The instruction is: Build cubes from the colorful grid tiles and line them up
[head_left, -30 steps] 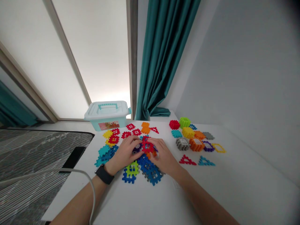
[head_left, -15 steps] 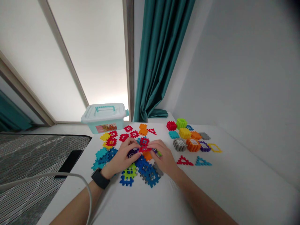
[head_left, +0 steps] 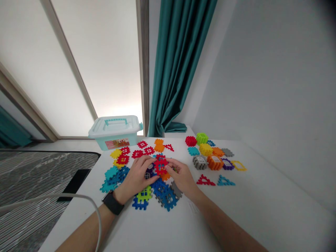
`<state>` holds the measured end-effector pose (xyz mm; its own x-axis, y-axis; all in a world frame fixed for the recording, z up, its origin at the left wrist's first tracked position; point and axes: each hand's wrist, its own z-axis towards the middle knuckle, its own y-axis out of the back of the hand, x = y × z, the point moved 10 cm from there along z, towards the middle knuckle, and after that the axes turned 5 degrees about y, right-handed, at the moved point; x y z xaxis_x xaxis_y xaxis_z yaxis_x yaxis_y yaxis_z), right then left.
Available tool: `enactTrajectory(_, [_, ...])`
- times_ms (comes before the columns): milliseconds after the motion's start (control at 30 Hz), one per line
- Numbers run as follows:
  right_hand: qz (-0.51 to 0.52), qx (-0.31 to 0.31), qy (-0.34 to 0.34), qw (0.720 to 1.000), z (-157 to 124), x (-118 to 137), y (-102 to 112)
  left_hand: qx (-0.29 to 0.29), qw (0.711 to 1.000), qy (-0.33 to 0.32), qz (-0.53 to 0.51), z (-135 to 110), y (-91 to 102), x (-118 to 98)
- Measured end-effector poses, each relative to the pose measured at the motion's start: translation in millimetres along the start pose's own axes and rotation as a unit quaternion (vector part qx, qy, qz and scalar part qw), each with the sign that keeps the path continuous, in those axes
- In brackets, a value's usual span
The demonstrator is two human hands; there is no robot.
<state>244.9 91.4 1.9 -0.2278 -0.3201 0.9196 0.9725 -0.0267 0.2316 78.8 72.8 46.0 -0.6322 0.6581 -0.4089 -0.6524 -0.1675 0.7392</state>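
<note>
Over the middle of the white table [head_left: 162, 231], the right hand [head_left: 183, 177] reaches in from the near right, thumb and fingers pinching the right edge of the red squares [head_left: 160, 166]. The left hand [head_left: 138, 175] arches beside their left edge, thumb spread from its curled fingers; whether it grips them, I cannot tell. Crowding close beneath are purple pieces [head_left: 147, 175], an orange piece [head_left: 165, 176] and, nearer, a blue stack [head_left: 165, 196]. A green square [head_left: 144, 194] lies near the left wrist, which wears a black watch [head_left: 112, 203]. A pale cable [head_left: 89, 198] crosses before the left forearm. Farther right sit colored blocks [head_left: 206, 149]; far left stands a lidded box [head_left: 115, 133].
</note>
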Motion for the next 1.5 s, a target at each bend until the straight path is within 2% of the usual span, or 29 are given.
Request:
enactTrajectory(167, [-0.003, 0.016, 0.012, 1.0, 0, 4, -4, -0.011, 1.0, -0.001, 0.009, 2, 2.7, 3])
enactTrajectory(267, [-0.058, 0.009, 0.084, 0.995, 0, 21, 2, -0.023, 1.0, 0.011, -0.013, 4, 7.6, 8])
enactTrajectory(367, [-0.122, 0.02, 0.173, 0.977, -2, 40, 5, -0.034, 0.999, 0.023, -0.035, 4, 11.7, 13])
enactTrajectory(500, [-0.154, 0.039, 0.227, 0.961, -4, 49, 5, -0.032, 0.997, 0.02, -0.061, 4, 12.6, 14])
enactTrajectory(1133, [-0.163, 0.048, 0.25, 0.953, -6, 51, 1, -0.01, 0.997, 0.025, -0.069, 5, 10.0, 10])
enactTrajectory(1500, [-0.196, 0.074, 0.291, 0.933, -12, 58, -4, -0.008, 0.998, 0.022, -0.065, 4, 10.7, 9])
